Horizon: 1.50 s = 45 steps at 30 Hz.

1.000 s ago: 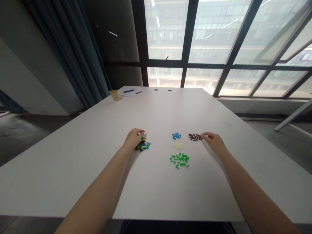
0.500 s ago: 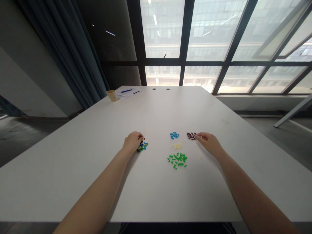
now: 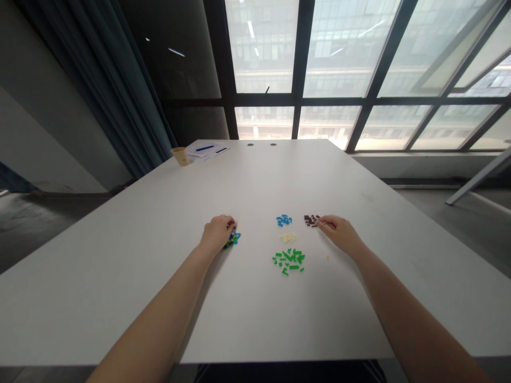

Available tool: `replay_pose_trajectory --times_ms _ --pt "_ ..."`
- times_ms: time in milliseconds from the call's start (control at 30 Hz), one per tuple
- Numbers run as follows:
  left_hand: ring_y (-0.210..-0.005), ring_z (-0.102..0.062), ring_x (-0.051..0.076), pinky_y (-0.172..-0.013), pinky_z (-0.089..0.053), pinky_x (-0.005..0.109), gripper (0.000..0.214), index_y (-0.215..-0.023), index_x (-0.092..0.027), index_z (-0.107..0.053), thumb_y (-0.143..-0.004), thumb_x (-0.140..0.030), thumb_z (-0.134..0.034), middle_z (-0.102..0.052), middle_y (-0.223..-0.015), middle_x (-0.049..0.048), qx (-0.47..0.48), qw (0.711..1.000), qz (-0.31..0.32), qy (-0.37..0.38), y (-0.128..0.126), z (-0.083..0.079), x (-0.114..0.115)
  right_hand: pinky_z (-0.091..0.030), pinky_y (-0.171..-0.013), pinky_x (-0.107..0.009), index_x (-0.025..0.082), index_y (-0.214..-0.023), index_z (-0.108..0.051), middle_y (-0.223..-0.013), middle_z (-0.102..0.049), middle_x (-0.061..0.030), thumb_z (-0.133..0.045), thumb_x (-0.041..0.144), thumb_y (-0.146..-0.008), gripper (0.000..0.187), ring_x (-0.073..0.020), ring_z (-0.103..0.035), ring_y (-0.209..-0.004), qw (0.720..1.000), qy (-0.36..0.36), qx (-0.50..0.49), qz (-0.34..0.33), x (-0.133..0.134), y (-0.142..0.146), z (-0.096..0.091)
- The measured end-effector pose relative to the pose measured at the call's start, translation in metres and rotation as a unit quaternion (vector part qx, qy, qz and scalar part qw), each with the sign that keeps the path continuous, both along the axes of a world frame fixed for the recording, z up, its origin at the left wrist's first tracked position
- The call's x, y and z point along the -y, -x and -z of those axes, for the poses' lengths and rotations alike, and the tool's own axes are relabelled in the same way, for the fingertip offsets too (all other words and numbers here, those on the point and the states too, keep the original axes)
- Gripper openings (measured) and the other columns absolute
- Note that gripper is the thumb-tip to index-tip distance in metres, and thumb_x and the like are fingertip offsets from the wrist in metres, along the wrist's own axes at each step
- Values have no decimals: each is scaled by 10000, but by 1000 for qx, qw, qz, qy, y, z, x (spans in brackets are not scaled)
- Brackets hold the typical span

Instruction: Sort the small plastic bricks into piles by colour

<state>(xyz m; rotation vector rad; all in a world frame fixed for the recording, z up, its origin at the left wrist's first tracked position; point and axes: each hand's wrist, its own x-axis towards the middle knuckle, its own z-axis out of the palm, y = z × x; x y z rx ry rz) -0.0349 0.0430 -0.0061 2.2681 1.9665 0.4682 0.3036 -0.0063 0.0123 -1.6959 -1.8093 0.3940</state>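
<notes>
While the left hand (image 3: 217, 232) bends over the far left part of a mixed heap of small blue and green plastic-looking bricks (image 3: 234, 239), the right hand (image 3: 340, 232) is at the right edge of a dark brown cluster of little bricks (image 3: 310, 219). Both groups lie on the smooth white surface (image 3: 255, 314), with bright blue (image 3: 283, 219), pale yellow (image 3: 288, 237) and, nearest, green pieces (image 3: 294, 267) between the hands. Fingertips look close together in each grip; whether either clamps a piece, I cannot tell. Such bricks should be light, stiff and slightly slippery, best pinched by opposite edges.
</notes>
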Motion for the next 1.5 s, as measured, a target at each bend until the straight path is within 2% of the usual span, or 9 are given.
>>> replay_pose_trajectory --times_ms 400,500,567,700,767,867,1167,1333,1500 --pt "-844 -543 228 -751 -391 332 152 -680 -211 -661 -686 -183 -511 -630 -810 63 110 992 57 -30 -15 3 -1 -389 -617 -259 159 -782 -662 -662 -623 -45 -458 356 -747 285 -165 -540 -654 1000 5 21 -9 0 1 -1" --pt "-740 -555 179 -700 -411 295 150 -754 -185 -650 -707 -257 -527 -633 -769 52 234 970 53 29 -27 -3 9 -391 -624 -257 159 -786 -660 -704 -634 -48 -465 343 -748 271 -161 -542 -661 1000 0 18 -12 1 2 -1" --pt "-717 -556 154 -652 -418 262 185 -782 -166 -635 -684 -314 -583 -634 -776 52 403 904 43 133 -39 -10 21 -388 -620 -253 163 -784 -660 -726 -639 -45 -466 332 -752 259 -153 -541 -654 1000 -9 17 -18 1 3 -1" --pt "-673 -550 86 -612 -417 204 219 -822 -178 -613 -636 -270 -681 -619 -797 23 671 652 41 349 -61 -25 48 -373 -581 -243 164 -777 -659 -705 -633 -36 -467 312 -758 243 -140 -525 -612 999 -18 25 -33 2 8 -1" --pt "-654 -551 73 -616 -419 199 208 -799 -174 -613 -618 -216 -708 -607 -753 6 724 555 45 407 -68 -29 58 -370 -574 -241 162 -773 -658 -710 -632 -37 -467 301 -761 236 -137 -521 -610 999 -17 23 -43 3 11 -2" --pt "-666 -558 76 -612 -417 198 193 -785 -172 -615 -620 -189 -714 -601 -745 -2 737 491 53 461 -73 -29 68 -373 -578 -240 159 -779 -657 -743 -638 -42 -471 286 -763 225 -132 -519 -615 998 -17 11 -58 3 15 -1" --pt "-654 -530 71 -588 -388 189 197 -741 -143 -628 -591 -211 -735 -583 -744 9 692 484 58 533 -86 -27 87 -370 -559 -241 166 -804 -642 -696 -593 -29 -482 245 -786 179 -108 -460 -559 987 -103 -33 -120 14 33 -8" --pt "-622 -506 54 -590 -371 181 191 -760 -141 -631 -611 -220 -721 -565 -684 -2 686 491 56 533 -89 -25 89 -384 -599 -253 175 -819 -622 -639 -536 -10 -533 201 -764 108 -119 -474 -622 950 -196 -75 -229 40 59 -18" --pt "-626 -495 47 -593 -358 173 175 -811 -141 -634 -669 -234 -678 -552 -685 -1 694 494 63 519 -89 -19 87 -369 -587 -257 180 -827 -620 -628 -491 -3 -545 152 -737 120 -116 -436 -612 929 -219 -66 -292 52 74 -15"
